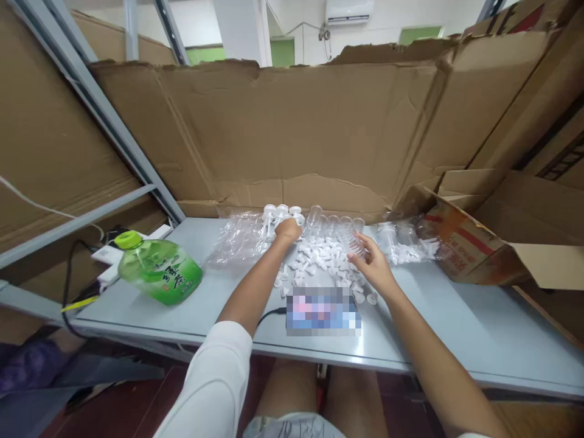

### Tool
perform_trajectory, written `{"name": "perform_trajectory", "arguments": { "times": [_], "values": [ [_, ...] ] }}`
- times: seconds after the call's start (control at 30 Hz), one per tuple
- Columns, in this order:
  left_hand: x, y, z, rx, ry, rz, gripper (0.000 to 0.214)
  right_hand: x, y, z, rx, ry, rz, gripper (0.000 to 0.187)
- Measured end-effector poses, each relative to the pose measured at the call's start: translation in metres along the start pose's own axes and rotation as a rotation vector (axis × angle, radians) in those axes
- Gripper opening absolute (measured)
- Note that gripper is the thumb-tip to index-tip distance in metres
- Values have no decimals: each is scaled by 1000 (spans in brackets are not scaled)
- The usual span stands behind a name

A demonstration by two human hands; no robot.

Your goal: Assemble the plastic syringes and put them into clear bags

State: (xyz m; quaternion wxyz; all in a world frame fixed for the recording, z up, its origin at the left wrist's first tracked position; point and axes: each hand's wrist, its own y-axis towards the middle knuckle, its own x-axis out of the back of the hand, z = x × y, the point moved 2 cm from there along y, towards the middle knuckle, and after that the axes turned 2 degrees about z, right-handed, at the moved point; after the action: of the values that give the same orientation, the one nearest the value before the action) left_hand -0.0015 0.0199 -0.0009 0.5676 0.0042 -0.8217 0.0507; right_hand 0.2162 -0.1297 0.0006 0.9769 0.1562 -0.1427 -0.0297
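At the back of the table, my left hand (288,230) is closed beside a group of white round-topped plastic pieces (283,213). Its fingers are turned away, so whatever it grips is hidden. My right hand (376,264) has thumb and fingers around a clear ribbed plastic cylinder (351,244). More clear cylinders (325,225) stand in a row between the hands. In front of them spreads a loose heap of small white plastic parts (314,258), with a few small translucent caps (371,298) at its near edge.
A phone (323,311), its screen blurred, lies at the front with a cable. Left are a crumpled clear bag (239,240) and a green-capped drink bottle (159,267). Right are bagged white parts (406,240) and an open cardboard box (469,243). A cardboard wall (292,128) closes the back.
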Motion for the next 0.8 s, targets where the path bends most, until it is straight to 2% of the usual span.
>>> {"name": "perform_trajectory", "arguments": {
  "times": [0.13, 0.27, 0.4, 0.53, 0.67, 0.73, 0.8],
  "values": [
    [-1, 5, 3, 23, -58, 30, 27, -1, 0, 0, -19, 13, 27, 55],
    [-4, 4, 5, 21, -177, 38, 16, -4, -2, 2, 52, 78, 125, 48],
    [4, -4, 3, -36, -361, -50, 15, -5, -4, 3, 115, 30, 154, 47],
    [25, -21, 5, -167, -581, -155, 20, 0, -2, 6, 226, -176, 87, 49],
    [45, -51, 16, -321, -736, -144, 20, 14, 1, 9, 317, -389, -35, 51],
    [52, -70, 21, -507, -808, -140, 20, 20, 3, 10, 320, -458, -89, 53],
    [56, -89, 22, -663, -787, -132, 19, 24, 3, 11, 331, -495, -120, 52]
  ]
}}
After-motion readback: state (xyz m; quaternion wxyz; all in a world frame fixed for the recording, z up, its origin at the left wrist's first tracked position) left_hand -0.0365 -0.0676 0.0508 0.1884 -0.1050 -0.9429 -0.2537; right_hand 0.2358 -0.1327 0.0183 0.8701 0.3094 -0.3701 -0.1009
